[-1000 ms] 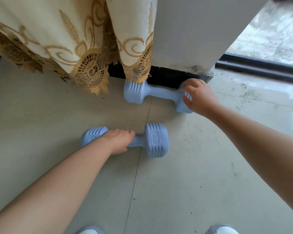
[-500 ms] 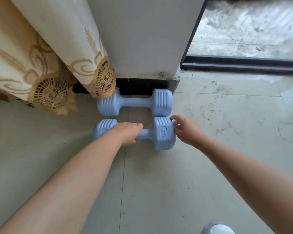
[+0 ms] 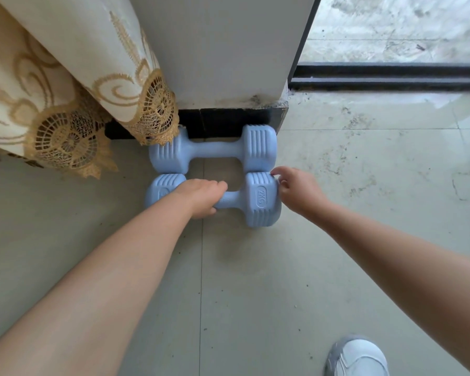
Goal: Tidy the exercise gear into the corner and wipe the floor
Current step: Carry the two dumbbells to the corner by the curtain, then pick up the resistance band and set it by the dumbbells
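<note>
Two light-blue dumbbells lie side by side on the tiled floor at the foot of a white pillar. The far dumbbell (image 3: 215,151) rests against the pillar's black base. The near dumbbell (image 3: 261,199), marked 2KG, touches it. My left hand (image 3: 201,196) is wrapped around the near dumbbell's handle. My right hand (image 3: 296,189) has its fingertips against the right head of the near dumbbell, without a full grip.
A cream and gold lace curtain (image 3: 73,104) hangs at the left, its hem over the far dumbbell's left head. The white pillar (image 3: 223,50) stands behind. A black door track (image 3: 391,76) runs at the right. The floor tiles there look dusty. My white shoe (image 3: 357,356) is bottom right.
My left hand has slid the near dumbbell up against the far one. My right hand has left the far dumbbell and come to the near dumbbell's right head.
</note>
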{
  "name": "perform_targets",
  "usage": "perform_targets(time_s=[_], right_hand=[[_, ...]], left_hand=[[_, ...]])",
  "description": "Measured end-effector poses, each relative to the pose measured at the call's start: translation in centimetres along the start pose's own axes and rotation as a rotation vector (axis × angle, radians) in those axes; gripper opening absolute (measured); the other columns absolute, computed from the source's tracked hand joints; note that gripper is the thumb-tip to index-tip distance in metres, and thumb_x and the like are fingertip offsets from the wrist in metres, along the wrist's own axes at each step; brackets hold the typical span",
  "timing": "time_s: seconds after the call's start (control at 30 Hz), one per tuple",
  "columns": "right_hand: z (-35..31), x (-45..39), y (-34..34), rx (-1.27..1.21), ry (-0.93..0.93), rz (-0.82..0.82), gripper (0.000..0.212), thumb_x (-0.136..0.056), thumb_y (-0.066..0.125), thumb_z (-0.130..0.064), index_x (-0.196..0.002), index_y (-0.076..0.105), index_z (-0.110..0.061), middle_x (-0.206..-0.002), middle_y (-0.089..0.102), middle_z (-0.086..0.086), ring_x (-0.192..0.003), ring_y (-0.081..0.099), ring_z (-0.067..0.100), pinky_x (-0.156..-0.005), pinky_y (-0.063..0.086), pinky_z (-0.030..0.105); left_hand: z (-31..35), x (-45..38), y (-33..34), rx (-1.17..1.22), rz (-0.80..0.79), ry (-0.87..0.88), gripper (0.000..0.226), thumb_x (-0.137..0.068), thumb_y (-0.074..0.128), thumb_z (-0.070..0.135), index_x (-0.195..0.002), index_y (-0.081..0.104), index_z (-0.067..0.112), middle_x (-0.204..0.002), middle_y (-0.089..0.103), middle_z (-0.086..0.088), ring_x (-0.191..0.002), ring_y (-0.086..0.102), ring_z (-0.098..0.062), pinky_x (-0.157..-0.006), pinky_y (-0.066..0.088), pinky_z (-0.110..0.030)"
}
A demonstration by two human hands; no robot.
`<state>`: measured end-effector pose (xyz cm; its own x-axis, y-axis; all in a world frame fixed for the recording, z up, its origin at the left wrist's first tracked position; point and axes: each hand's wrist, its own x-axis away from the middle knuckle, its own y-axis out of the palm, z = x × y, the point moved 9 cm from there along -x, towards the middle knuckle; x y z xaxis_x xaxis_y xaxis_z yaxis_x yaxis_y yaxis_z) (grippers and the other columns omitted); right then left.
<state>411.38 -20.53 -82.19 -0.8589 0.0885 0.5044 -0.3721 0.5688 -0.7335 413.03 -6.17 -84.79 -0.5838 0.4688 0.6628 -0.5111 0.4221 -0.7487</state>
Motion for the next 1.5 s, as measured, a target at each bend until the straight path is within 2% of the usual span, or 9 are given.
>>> perform_targets(time_s=[0.17,0.37,0.5,0.67,0.83,0.97,1.07,1.3,1.5], right_hand=[[-0.5,0.0,0.0,0.045,-0.008,-0.021,0.041,-0.093,0.035,-0.002,-0.130,0.051,-0.009,-0.127,0.055,0.015,-0.116,0.051,0.030,-0.092,0.040,0.032],[-1.1,-0.3,-1.2,0.252,-0.034,0.001,0.040,-0.093,0.039,-0.011,-0.131,0.051,-0.016,-0.125,0.056,0.007,-0.113,0.054,0.027,-0.084,0.043,0.030],[-4.5,2.1,-2.8,0.396,-0.094,0.004,0.044,-0.094,0.039,-0.014,-0.136,0.046,-0.022,-0.138,0.050,0.001,-0.131,0.038,0.024,-0.105,0.031,0.035],[-11.1,7.7,-7.4,0.459,-0.143,-0.076,0.046,-0.097,0.038,-0.024,-0.143,0.034,-0.023,-0.151,0.032,-0.004,-0.143,0.019,0.020,-0.117,0.013,0.039],[-19.4,14.0,-13.2,0.515,-0.233,-0.148,0.049,-0.095,0.041,-0.027,-0.143,0.032,-0.017,-0.148,0.033,0.002,-0.140,0.023,0.023,-0.113,0.019,0.038],[-26.0,20.1,-17.0,0.543,-0.338,-0.209,0.050,-0.095,0.043,-0.027,-0.142,0.033,-0.016,-0.147,0.034,0.004,-0.139,0.025,0.023,-0.114,0.020,0.038],[-30.8,24.4,-18.9,0.552,-0.438,-0.238,0.049,-0.093,0.045,-0.025,-0.140,0.036,-0.014,-0.145,0.038,0.005,-0.138,0.029,0.025,-0.113,0.022,0.037],[-39.9,37.9,-20.1,0.665,-0.754,-0.374,0.049,-0.093,0.044,-0.024,-0.140,0.036,-0.012,-0.146,0.037,0.009,-0.137,0.029,0.027,-0.112,0.023,0.036],[-44.4,54.2,-15.6,0.822,-1.093,-0.463,0.044,-0.093,0.043,-0.024,-0.136,0.039,-0.013,-0.142,0.040,0.009,-0.133,0.035,0.026,-0.110,0.027,0.037]], left_hand=[[-0.1,0.3,-0.2,-0.019,0.010,0.004,0.034,-0.093,0.053,0.026,-0.120,0.044,0.008,-0.123,0.054,-0.008,-0.114,0.054,-0.027,-0.086,0.043,-0.035],[-0.5,2.1,-2.4,-0.099,0.174,0.026,0.047,-0.095,0.044,0.042,-0.135,0.038,0.018,-0.139,0.040,-0.001,-0.129,0.039,-0.022,-0.104,0.033,-0.032],[-1.7,6.4,-5.2,0.073,0.199,-0.097,0.049,-0.097,0.043,0.035,-0.143,0.033,0.022,-0.154,0.023,-0.001,-0.143,0.020,-0.024,-0.114,0.023,-0.036],[-2.8,14.2,-10.1,0.212,0.142,-0.228,0.051,-0.097,0.044,0.026,-0.145,0.027,0.019,-0.156,0.016,-0.006,-0.145,0.013,-0.028,-0.113,0.025,-0.040],[-5.3,23.7,-16.9,0.389,0.142,-0.377,0.057,-0.096,0.047,0.026,-0.146,0.024,0.012,-0.154,0.019,-0.010,-0.145,0.013,-0.029,-0.114,0.023,-0.041],[-6.4,32.5,-21.4,0.436,0.165,-0.473,0.054,-0.094,0.049,0.030,-0.141,0.031,0.010,-0.150,0.025,-0.011,-0.141,0.022,-0.030,-0.110,0.028,-0.041],[-6.4,39.4,-22.9,0.455,0.139,-0.563,0.057,-0.095,0.047,0.036,-0.142,0.029,0.010,-0.152,0.024,-0.011,-0.142,0.020,-0.030,-0.111,0.025,-0.041],[-2.5,58.4,-21.7,0.615,0.110,-0.922,0.052,-0.095,0.045,0.036,-0.137,0.036,0.007,-0.147,0.032,-0.013,-0.137,0.030,-0.029,-0.112,0.022,-0.041],[5.5,75.3,-17.6,0.739,0.108,-1.242,0.053,-0.096,0.042,0.036,-0.140,0.034,0.008,-0.149,0.031,-0.014,-0.140,0.026,-0.030,-0.114,0.019,-0.044]])
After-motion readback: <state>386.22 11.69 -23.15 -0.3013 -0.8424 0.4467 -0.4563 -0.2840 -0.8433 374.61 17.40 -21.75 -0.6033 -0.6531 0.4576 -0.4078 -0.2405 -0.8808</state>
